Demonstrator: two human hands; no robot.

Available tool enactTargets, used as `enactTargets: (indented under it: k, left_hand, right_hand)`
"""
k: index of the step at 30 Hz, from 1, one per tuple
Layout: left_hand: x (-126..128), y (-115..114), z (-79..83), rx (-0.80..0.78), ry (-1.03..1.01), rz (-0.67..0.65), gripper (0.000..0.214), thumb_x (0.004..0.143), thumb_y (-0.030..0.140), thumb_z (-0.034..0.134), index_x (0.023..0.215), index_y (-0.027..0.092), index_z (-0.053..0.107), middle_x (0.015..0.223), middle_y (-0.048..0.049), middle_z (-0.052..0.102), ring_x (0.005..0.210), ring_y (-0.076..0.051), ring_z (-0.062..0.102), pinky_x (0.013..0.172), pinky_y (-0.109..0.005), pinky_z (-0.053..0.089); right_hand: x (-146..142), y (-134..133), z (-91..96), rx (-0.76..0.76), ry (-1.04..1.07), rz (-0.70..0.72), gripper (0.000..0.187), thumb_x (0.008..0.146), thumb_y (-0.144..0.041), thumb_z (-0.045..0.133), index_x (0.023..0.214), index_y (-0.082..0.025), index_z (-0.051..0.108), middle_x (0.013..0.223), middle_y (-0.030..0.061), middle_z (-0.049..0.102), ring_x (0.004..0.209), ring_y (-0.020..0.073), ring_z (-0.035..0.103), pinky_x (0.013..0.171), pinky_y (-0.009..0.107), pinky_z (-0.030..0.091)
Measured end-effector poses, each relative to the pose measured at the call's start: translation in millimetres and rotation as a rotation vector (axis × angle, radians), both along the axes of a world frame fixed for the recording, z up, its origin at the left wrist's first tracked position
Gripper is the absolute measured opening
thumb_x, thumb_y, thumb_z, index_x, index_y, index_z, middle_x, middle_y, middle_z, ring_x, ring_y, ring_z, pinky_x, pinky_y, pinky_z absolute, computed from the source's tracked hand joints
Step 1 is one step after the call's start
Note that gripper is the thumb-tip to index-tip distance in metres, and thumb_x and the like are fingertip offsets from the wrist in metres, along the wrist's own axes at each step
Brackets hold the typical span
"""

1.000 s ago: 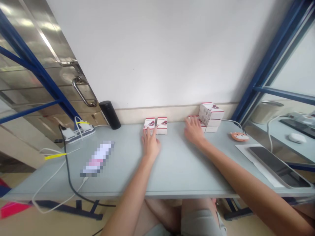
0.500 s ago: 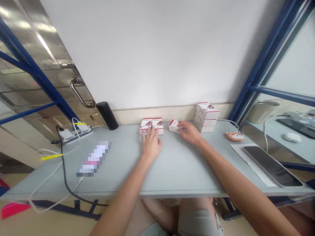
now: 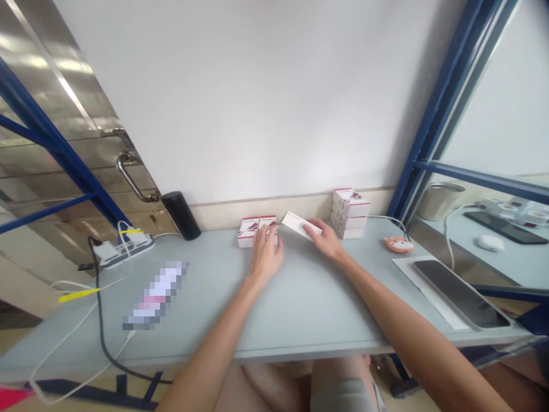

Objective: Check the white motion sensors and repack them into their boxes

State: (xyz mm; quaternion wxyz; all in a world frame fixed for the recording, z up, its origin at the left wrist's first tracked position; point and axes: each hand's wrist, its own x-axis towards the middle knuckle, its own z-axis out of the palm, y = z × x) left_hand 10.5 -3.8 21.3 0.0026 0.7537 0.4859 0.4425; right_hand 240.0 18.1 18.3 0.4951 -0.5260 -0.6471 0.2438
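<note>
Two small white cartons with red edges lie side by side near the wall: the left carton [image 3: 247, 233] and the right carton [image 3: 268, 220]. My left hand [image 3: 266, 252] rests at the right carton with its fingers stretched out, partly covering it. My right hand [image 3: 325, 237] grips a third small carton [image 3: 297, 222], which is tilted with a plain white side showing. To its right stands a stack of similar cartons [image 3: 350, 213] against the wall.
On the left are a black cylinder [image 3: 180, 216], a power strip [image 3: 128, 252] with cables and a blurred-out phone [image 3: 156, 294]. An orange-and-white object [image 3: 398, 244], a paper sheet [image 3: 429, 292] and a dark phone [image 3: 461, 293] lie on the right. A white wall [image 3: 274, 103] bounds the table's back.
My right hand has lifted and tilted the carton, turning a white side into view and bringing it closer to the pair. My left hand has shifted onto the right carton. The view has turned slightly.
</note>
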Motion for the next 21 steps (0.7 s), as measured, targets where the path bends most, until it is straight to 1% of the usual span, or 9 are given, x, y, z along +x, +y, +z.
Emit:
enactTargets:
  k: [2, 4, 7, 9, 11, 14, 16, 18, 21]
  left_hand:
    - [13, 6, 2.0, 0.038, -0.122, -0.072, 0.047, 0.103, 0.035, 0.056, 0.148, 0.025, 0.045, 0.142, -0.015, 0.06, 0.134, -0.025, 0.06, 0.112, -0.044, 0.052]
    - [22, 11, 3.2, 0.074, -0.258, -0.088, 0.055, 0.103, 0.044, 0.058, 0.15, 0.024, 0.037, 0.141, -0.0157, 0.057, 0.127, -0.022, 0.061, 0.102, -0.038, 0.056]
    - [28, 15, 1.7, 0.117, -0.42, -0.063, 0.056, 0.1, 0.05, 0.063, 0.144, 0.024, 0.041, 0.139, -0.0159, 0.052, 0.128, -0.024, 0.057, 0.102, -0.039, 0.055]
    - [26, 13, -1.4, 0.121, -0.468, -0.066, 0.062, 0.095, 0.052, 0.071, 0.143, 0.024, 0.043, 0.139, -0.0161, 0.052, 0.13, -0.026, 0.055, 0.106, -0.043, 0.052]
    - [22, 9, -4.7, 0.098, -0.473, -0.11, 0.068, 0.092, 0.051, 0.074, 0.146, 0.025, 0.042, 0.136, -0.015, 0.057, 0.127, -0.026, 0.06, 0.106, -0.043, 0.053]
    - [17, 2, -6.7, 0.06, -0.442, -0.2, 0.065, 0.093, 0.048, 0.075, 0.147, 0.028, 0.045, 0.125, -0.0103, 0.067, 0.115, -0.023, 0.07, 0.099, -0.038, 0.058]
    - [17, -1, -5.5, 0.07, -0.428, -0.214, 0.062, 0.092, 0.047, 0.077, 0.144, 0.028, 0.049, 0.128, -0.0098, 0.068, 0.117, -0.024, 0.07, 0.101, -0.039, 0.057]
    - [18, -5, -3.1, 0.106, -0.419, -0.197, 0.06, 0.092, 0.044, 0.078, 0.143, 0.028, 0.05, 0.135, -0.011, 0.066, 0.125, -0.026, 0.066, 0.107, -0.043, 0.055]
    - [21, -9, 0.4, 0.166, -0.376, -0.191, 0.057, 0.093, 0.038, 0.077, 0.143, 0.028, 0.051, 0.135, -0.0118, 0.066, 0.127, -0.027, 0.066, 0.107, -0.045, 0.055]
  right_hand:
    - [-5, -2, 2.4, -0.044, 0.091, 0.086, 0.054, 0.097, -0.067, 0.054, 0.119, -0.021, 0.072, 0.115, 0.0083, 0.076, 0.106, 0.0266, 0.069, 0.097, 0.041, 0.054]
    - [-8, -4, 2.5, -0.087, 0.173, 0.186, 0.059, 0.096, -0.071, 0.052, 0.117, -0.019, 0.072, 0.109, 0.0074, 0.077, 0.098, 0.0249, 0.07, 0.088, 0.037, 0.055]
    - [-11, -4, -1.2, -0.162, 0.276, 0.328, 0.059, 0.093, -0.07, 0.056, 0.116, -0.018, 0.072, 0.101, 0.0069, 0.078, 0.089, 0.024, 0.071, 0.078, 0.033, 0.054]
    - [-10, -3, -3.8, -0.211, 0.323, 0.407, 0.056, 0.09, -0.068, 0.06, 0.112, -0.018, 0.073, 0.095, 0.0075, 0.078, 0.082, 0.0246, 0.072, 0.071, 0.032, 0.054]
    - [-10, -2, -3.8, -0.243, 0.354, 0.463, 0.052, 0.086, -0.065, 0.065, 0.107, -0.018, 0.074, 0.089, 0.0081, 0.078, 0.077, 0.0258, 0.071, 0.066, 0.033, 0.053]
    - [-10, -6, 4.4, -0.234, 0.396, 0.495, 0.048, 0.087, -0.063, 0.065, 0.108, -0.02, 0.075, 0.096, 0.0085, 0.079, 0.087, 0.0286, 0.073, 0.075, 0.037, 0.055]
    - [-13, -12, 14.4, -0.159, 0.386, 0.487, 0.047, 0.093, -0.062, 0.062, 0.117, -0.024, 0.074, 0.114, 0.0076, 0.078, 0.108, 0.0295, 0.071, 0.092, 0.04, 0.054]
    - [-19, -21, 24.6, 0.024, 0.286, 0.427, 0.044, 0.096, -0.058, 0.063, 0.124, -0.026, 0.071, 0.13, 0.0068, 0.073, 0.124, 0.0293, 0.064, 0.107, 0.043, 0.048]
    - [-33, -33, 34.0, 0.337, 0.057, 0.304, 0.044, 0.097, -0.051, 0.066, 0.134, -0.028, 0.065, 0.14, 0.0086, 0.067, 0.131, 0.0295, 0.06, 0.112, 0.046, 0.045]
